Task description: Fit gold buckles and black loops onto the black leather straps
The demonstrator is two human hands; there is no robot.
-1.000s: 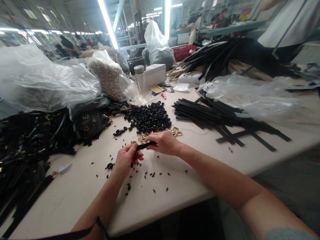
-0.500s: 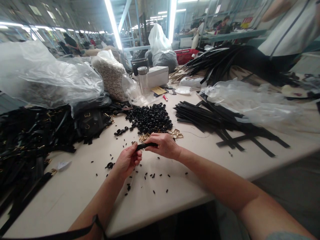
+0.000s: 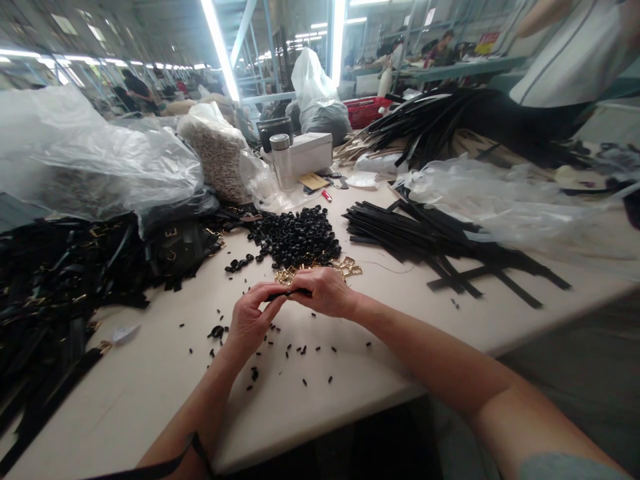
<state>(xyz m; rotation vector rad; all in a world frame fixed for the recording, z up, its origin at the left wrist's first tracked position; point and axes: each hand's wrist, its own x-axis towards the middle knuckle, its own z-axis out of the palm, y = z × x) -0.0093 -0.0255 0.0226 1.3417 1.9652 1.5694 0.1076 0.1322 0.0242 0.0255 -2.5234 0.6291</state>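
Note:
Between my two hands is a short black strap [image 3: 289,294], mostly hidden by the fingers. My left hand [image 3: 251,312] pinches its left end, thumb below and fingers on top. On the other end my right hand [image 3: 325,291] is closed, knuckles up. Just beyond the hands lie gold-coloured buckles [image 3: 349,267], partly covered by my right hand. Behind them is a heap of small black loops [image 3: 297,237]. Tiny black pieces [image 3: 303,349] are scattered on the table in front of my hands.
Flat black straps [image 3: 400,230] lie in a stack to the right, beside crumpled clear plastic [image 3: 500,197]. Buckled black straps [image 3: 120,260] are piled at left under a plastic bag [image 3: 100,160]. A glass bottle [image 3: 283,163] and white box [image 3: 310,153] stand behind. A person [image 3: 565,60] stands at far right.
My left hand has turned over and its fingers have moved up onto the strap, where before the thumb was on top. A gold buckle seen earlier at the strap's left end is now hidden.

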